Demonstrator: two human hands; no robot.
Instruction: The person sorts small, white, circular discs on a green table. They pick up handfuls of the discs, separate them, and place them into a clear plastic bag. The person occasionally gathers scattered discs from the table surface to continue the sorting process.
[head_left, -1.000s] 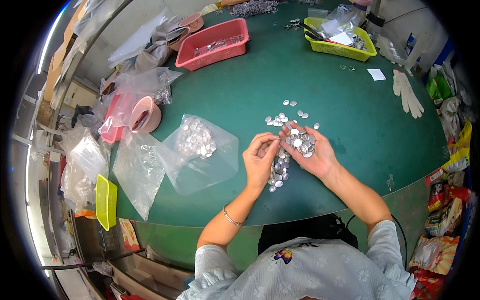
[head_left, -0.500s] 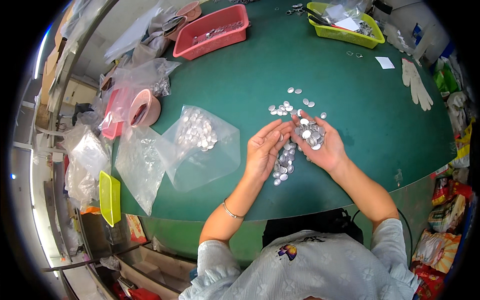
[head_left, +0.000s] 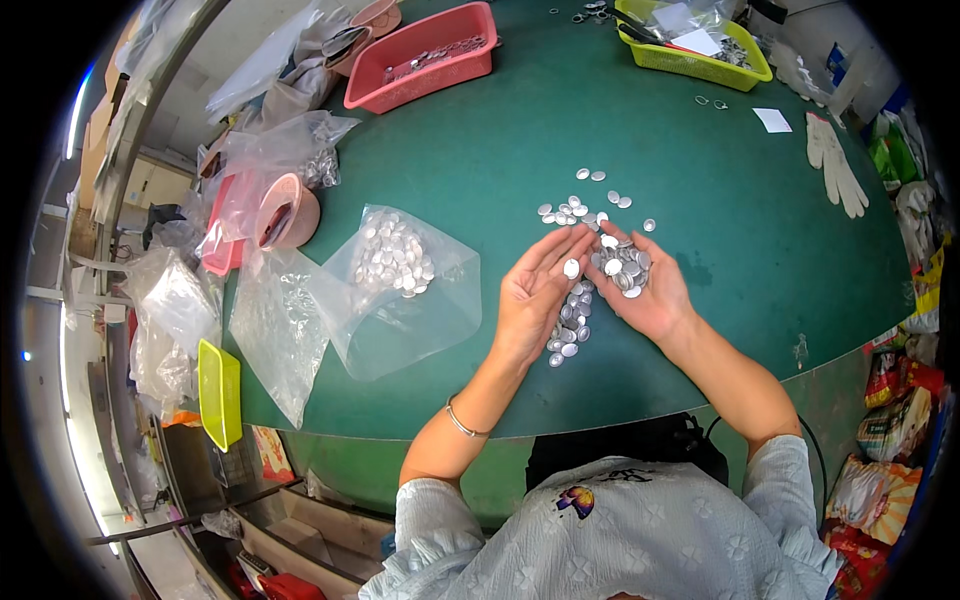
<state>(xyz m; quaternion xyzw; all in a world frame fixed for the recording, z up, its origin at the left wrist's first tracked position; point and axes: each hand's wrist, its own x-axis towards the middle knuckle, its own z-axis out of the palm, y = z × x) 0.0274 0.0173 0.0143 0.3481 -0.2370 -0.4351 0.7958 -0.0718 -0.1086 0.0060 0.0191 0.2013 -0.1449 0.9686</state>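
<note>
"What am I seeing change?"
"Left hand: fingers now spreading, one pale disc lying against them, broad side showing. Right hand: cupping, unclosed, a disc heap. I'm judging one piece is being singled out."

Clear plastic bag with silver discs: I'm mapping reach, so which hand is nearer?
Left. The left hand is right of the bag, apart from it; the right hand is farther right.

One head-worn fisheye view looks down and forward from near above the broad, green worktop.
</note>
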